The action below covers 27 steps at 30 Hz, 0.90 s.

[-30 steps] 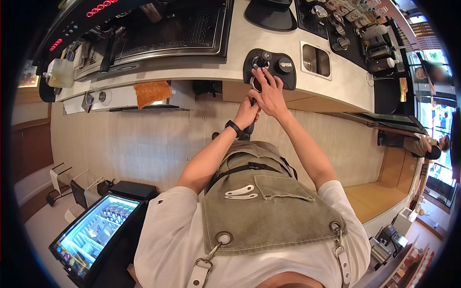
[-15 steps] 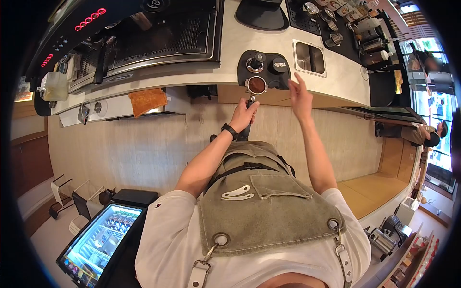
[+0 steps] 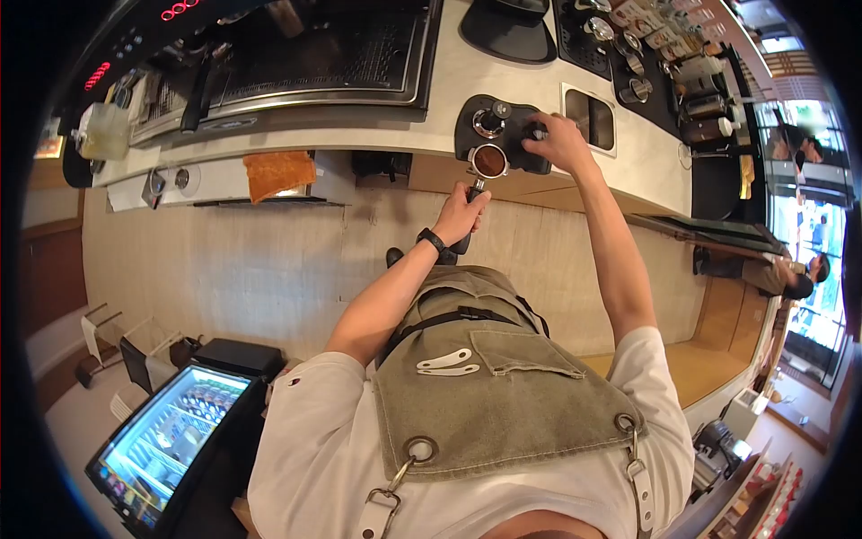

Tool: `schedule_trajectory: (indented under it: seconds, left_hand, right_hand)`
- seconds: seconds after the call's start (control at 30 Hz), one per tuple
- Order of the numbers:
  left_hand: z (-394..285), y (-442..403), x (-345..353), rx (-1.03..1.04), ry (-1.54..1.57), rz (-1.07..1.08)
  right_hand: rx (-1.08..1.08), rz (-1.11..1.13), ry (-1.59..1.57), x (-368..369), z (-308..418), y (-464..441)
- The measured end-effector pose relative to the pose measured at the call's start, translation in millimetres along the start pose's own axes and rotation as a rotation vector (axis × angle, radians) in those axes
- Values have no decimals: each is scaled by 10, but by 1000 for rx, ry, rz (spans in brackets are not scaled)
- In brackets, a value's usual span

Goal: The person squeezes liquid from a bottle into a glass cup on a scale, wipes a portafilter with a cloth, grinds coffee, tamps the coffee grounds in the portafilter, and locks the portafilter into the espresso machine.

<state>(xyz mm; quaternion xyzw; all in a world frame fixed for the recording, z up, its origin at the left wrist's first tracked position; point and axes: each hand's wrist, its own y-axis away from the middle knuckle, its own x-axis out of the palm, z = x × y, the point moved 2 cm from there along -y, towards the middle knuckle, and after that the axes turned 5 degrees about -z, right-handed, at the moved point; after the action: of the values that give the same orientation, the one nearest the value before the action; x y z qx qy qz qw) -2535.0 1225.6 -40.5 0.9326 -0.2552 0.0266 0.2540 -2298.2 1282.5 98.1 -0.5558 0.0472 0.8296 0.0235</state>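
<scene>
My left hand [image 3: 461,214] is wrapped around the handle of a portafilter [image 3: 479,185]. Its basket faces up, filled with brown ground coffee [image 3: 489,162], at the counter's front edge beside a black tamping mat [image 3: 465,128]. On the mat a tamper [image 3: 490,120] with a black knob and metal base stands upright. To its right, my right hand [image 3: 558,144] has its fingers closed on a round black coffee leveler [image 3: 537,131], which the fingers partly cover.
An espresso machine [image 3: 269,67] stands at the left of the counter. Right of the mat is a small metal sink [image 3: 590,119]. An orange cloth [image 3: 280,175] hangs below the counter edge. Another person [image 3: 772,272] is at the far right.
My right hand has moved forward and left from beside the mat onto the coffee leveler, closing its fingers there. My left hand keeps holding the portafilter in nearly the same place.
</scene>
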Motion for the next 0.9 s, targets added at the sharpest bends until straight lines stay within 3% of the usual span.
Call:
schedule_trajectory:
  seconds: [0.2, 0.9]
  left_hand:
    - [49, -15, 28, 35, 43, 1]
    - [-22, 18, -11, 42, 13, 5]
  right_hand:
    - [-222, 95, -156, 22, 554, 286]
    - [-210, 192, 0, 254, 838, 217]
